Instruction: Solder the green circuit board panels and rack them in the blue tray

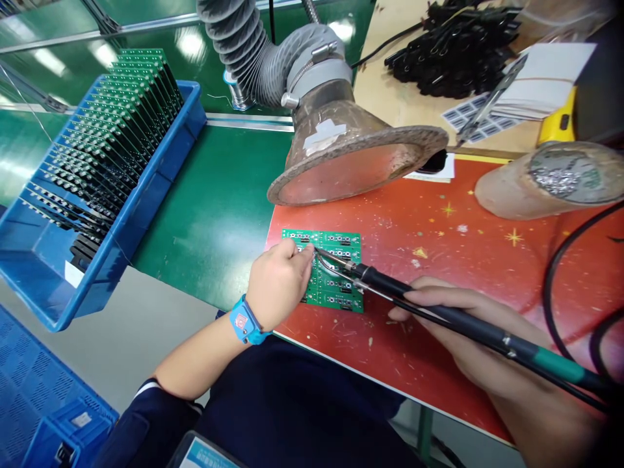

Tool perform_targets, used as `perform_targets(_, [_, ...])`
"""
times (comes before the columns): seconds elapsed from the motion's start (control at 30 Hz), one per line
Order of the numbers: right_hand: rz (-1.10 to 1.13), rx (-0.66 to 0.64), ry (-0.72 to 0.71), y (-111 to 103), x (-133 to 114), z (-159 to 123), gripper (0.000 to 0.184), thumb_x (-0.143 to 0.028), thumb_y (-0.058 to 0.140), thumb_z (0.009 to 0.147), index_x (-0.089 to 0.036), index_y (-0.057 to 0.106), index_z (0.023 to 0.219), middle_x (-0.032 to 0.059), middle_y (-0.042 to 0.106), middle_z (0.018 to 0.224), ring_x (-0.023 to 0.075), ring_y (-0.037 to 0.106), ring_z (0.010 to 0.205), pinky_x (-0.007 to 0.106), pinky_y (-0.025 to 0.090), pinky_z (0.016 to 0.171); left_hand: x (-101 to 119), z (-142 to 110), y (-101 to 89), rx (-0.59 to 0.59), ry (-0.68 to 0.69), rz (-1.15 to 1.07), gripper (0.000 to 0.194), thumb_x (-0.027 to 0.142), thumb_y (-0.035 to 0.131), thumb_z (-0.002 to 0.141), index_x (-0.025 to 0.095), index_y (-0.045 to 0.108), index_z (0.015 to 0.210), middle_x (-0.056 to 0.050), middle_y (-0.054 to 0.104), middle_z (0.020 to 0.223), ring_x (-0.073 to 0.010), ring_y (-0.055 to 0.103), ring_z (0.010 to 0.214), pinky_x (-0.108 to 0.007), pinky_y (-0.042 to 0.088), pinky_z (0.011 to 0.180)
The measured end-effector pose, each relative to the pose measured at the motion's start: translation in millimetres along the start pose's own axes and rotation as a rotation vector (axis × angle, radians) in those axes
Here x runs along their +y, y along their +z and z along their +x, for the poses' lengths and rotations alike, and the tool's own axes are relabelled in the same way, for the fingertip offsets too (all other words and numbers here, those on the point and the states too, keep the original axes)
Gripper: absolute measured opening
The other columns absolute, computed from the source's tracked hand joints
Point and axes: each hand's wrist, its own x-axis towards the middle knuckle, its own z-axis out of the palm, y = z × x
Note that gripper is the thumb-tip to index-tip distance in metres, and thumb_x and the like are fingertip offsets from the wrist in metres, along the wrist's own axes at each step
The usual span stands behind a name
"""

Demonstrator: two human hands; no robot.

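Note:
A green circuit board (336, 300) with rows of small components lies flat on the red mat. My right hand (453, 312) grips a soldering iron (390, 286) that has a thin feed tube running along it; its tip points at the upper middle of the board. Over the board's left part is my left hand (279, 283), fingers pinched together close beside the iron's tip. Whatever those fingertips hold, if anything, is hidden. A blue band (246, 322) circles the left wrist.
A fume extractor hood (361, 156) hangs just beyond the board. At left, a blue bin (160, 175) holds several upright circuit boards (117, 110). A cup-like container (526, 185) stands right, near a black cable (548, 279). Black cable pieces (448, 52) lie behind.

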Motion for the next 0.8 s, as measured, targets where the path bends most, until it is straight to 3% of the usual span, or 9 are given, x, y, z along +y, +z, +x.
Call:
perform_targets(0.13, [-0.011,0.010,-0.006,-3,-1,-2,0.027,-0.044,0.079,0.084,-0.025,0.074,0.103,0.0096,0.069,0.087,0.0243,0.069,0.081,0.037,0.060,0.070,-5,1,-12.6,0.072,-0.109,-0.149,0.014,0.021,0.064,0.101,0.010,0.072,0.099,-0.003,0.060,0.076,-0.0097,0.057,0.062,-0.022,0.045,0.058])
perform_targets(0.23, [-0.017,0.017,-0.010,-2,-6,0,0.027,-0.042,0.079,0.085,-0.026,0.074,0.106,0.0092,0.070,0.089,0.0242,0.070,0.081,0.037,0.060,0.070,-11,2,-21.9,0.120,-0.205,-0.247,0.014,0.018,0.066,0.099,0.012,0.060,0.089,0.003,0.061,0.067,-0.0042,0.053,0.052,-0.017,0.040,0.052])
perform_targets(0.33, [-0.014,-0.001,-0.037,6,-17,8,0.024,-0.036,0.077,0.088,-0.027,0.074,0.111,0.0081,0.071,0.091,0.0228,0.070,0.080,0.035,0.059,0.070,-17,3,-23.7,0.050,-0.251,-0.286,0.010,0.018,0.061,0.102,0.013,0.062,0.094,0.002,0.063,0.072,-0.0053,0.055,0.056,-0.017,0.041,0.053])
perform_targets(0.47, [0.026,-0.151,-0.138,20,-35,21,0.029,-0.020,0.062,0.100,-0.035,0.069,0.124,0.0018,0.071,0.094,0.0140,0.070,0.086,0.026,0.057,0.082,-20,-1,-14.5,0.003,-0.151,-0.286,0.028,0.008,0.051,0.101,0.005,0.071,0.120,-0.010,0.059,0.091,-0.0137,0.060,0.084,-0.024,0.056,0.076])
perform_targets(0.57, [0.004,-0.219,-0.165,23,-41,28,0.034,-0.017,0.055,0.104,-0.036,0.064,0.130,-0.0010,0.071,0.098,0.0094,0.070,0.095,0.020,0.053,0.093,-19,-2,-6.4,0.039,-0.051,-0.336,0.030,0.003,0.051,0.098,-0.001,0.070,0.121,-0.008,0.053,0.084,-0.0128,0.055,0.077,-0.022,0.053,0.070])
perform_targets(0.67, [-0.051,-0.227,-0.230,24,-41,32,0.031,-0.017,0.054,0.105,-0.032,0.063,0.130,-0.0008,0.073,0.097,0.0092,0.071,0.095,0.017,0.055,0.085,-17,0,-2.0,0.062,-0.068,-0.306,0.019,0.007,0.060,0.097,0.002,0.074,0.109,-0.004,0.050,0.077,-0.0112,0.051,0.067,-0.021,0.048,0.060])
perform_targets(0.73, [-0.098,-0.222,-0.255,24,-40,33,0.031,-0.016,0.054,0.104,-0.030,0.062,0.129,-0.0005,0.074,0.097,0.0096,0.073,0.089,0.015,0.056,0.073,-16,1,-0.4,0.054,-0.091,-0.273,0.019,0.011,0.060,0.099,0.004,0.075,0.107,-0.004,0.050,0.076,-0.0117,0.052,0.065,-0.023,0.048,0.059])
perform_targets(0.8, [-0.141,-0.205,-0.253,25,-40,33,0.028,-0.016,0.054,0.103,-0.029,0.061,0.127,-0.0001,0.075,0.096,0.0103,0.074,0.087,0.014,0.057,0.071,-16,2,0.9,0.037,-0.103,-0.265,0.021,0.013,0.058,0.101,0.005,0.075,0.107,-0.004,0.050,0.076,-0.0120,0.052,0.065,-0.023,0.049,0.060])
